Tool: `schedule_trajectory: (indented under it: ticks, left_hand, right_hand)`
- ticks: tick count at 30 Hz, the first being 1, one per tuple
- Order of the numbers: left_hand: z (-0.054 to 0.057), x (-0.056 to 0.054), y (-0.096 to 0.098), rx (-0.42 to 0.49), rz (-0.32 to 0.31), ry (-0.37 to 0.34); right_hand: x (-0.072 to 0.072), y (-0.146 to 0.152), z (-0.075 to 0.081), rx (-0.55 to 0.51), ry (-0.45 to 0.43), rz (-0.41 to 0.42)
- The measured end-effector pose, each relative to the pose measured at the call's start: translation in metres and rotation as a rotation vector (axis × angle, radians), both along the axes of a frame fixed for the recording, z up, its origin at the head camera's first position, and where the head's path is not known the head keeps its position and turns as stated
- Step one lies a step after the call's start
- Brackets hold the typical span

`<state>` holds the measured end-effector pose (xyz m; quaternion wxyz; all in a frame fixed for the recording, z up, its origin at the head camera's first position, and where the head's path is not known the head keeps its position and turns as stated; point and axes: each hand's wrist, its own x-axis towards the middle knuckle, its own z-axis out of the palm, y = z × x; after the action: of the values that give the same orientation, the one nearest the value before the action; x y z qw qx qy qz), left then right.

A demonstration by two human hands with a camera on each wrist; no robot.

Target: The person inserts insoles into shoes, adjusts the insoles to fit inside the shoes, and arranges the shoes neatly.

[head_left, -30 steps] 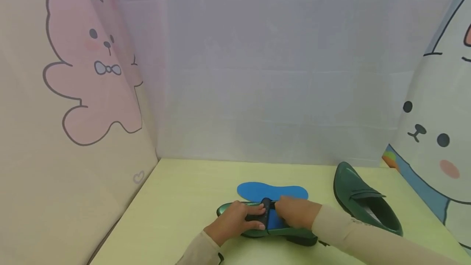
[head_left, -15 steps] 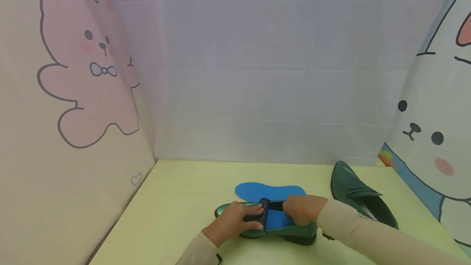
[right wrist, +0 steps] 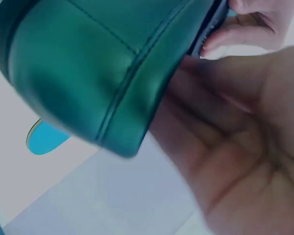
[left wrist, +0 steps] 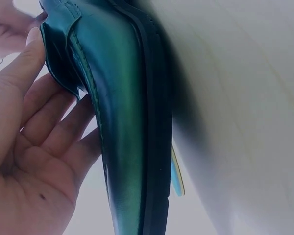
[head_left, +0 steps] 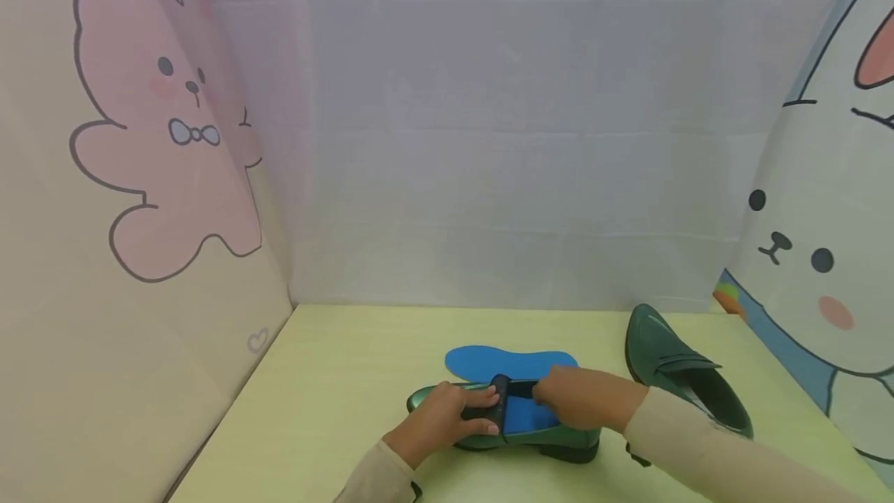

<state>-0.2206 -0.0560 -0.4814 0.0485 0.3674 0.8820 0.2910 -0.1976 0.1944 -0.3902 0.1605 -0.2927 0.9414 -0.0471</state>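
A green loafer [head_left: 482, 438] lies lengthwise across the table in the head view, toe to the left. My left hand [head_left: 441, 419] holds its upper near the dark strap, thumb and fingers spread over the tongue; the left wrist view shows the thumb [left wrist: 32, 54] at the flap. A blue insole [head_left: 520, 414] lies inside. My right hand [head_left: 580, 396] reaches into the heel opening over it. In the right wrist view its fingers [right wrist: 179, 129] extend past the heel's rim, and their tips are hidden inside the loafer.
A second blue insole [head_left: 499, 362] lies flat just behind the loafer. The other green loafer [head_left: 673, 361] stands at the right, toe toward the back. Cloth with printed rabbits [head_left: 174, 146] surrounds the pale table [head_left: 335, 379] at the back and sides.
The right hand has shifted slightly toward the heel, baring more of the insole inside the loafer. The left hand stays in its place. The view has turned slightly right.
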Motion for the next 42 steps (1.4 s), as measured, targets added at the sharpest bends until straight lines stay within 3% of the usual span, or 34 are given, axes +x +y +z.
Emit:
schedule_trajectory:
  ticks: [3, 6, 13, 17, 23, 29, 35, 42]
  left_hand:
    - [-0.002, 0.001, -0.002, 0.017, 0.003, 0.007]
    - [-0.004, 0.002, -0.003, 0.036, 0.004, 0.015]
    - [-0.007, 0.004, -0.001, 0.071, -0.021, -0.011]
    - [-0.008, 0.006, 0.001, 0.072, -0.004, -0.036]
    - [-0.007, 0.011, 0.001, 0.046, 0.022, -0.014]
    - [-0.005, 0.011, -0.001, 0.002, 0.02, 0.041]
    - [-0.004, 0.013, -0.002, -0.086, -0.046, 0.188]
    - [0.0, 0.021, 0.007, -0.056, -0.069, 0.287]
  right_hand:
    - [0.004, 0.01, 0.003, -0.146, 0.084, 0.052]
    - [0.008, 0.023, 0.0, -0.22, 0.117, 0.003]
    - [0.015, 0.043, -0.025, -0.276, -0.076, -0.225]
    - [0.015, 0.047, -0.033, -0.326, -0.086, -0.283]
    - [0.019, 0.051, -0.041, -0.404, -0.084, -0.329]
    - [0.022, 0.05, -0.048, -0.473, -0.038, -0.339]
    - [0.022, 0.048, -0.051, -0.5, -0.035, -0.351]
    - [0.026, 0.049, -0.055, -0.503, 0.007, -0.362]
